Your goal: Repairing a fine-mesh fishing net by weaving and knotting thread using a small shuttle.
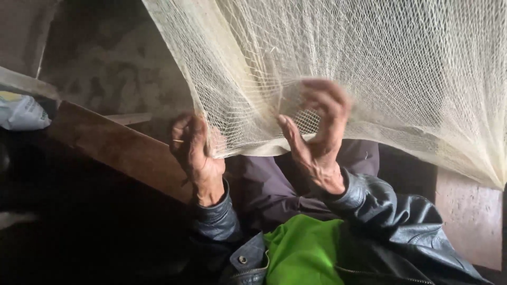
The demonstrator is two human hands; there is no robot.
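Cream netting (401, 68) veiling right hand's fingers (330, 97)

Net (401, 79): pale cream to yellowish-white, fine diamond mesh pattern throughout, denser and more opaque where it bunches near its lower edge.
Jacket sleeves (380, 206): dark grey-black, glossy, with a small metal stud and zip teeth at the lower hem.
Inner garment (303, 250): bright lime green, plain.
Trousers (269, 184): muted purple-grey, plain.
Wooden plank (116, 145): reddish brown, faintly grained.
Wall (111, 68): mottled grey-brown with darker blotches.
Bag (21, 111): white with a touch of yellow and blue.
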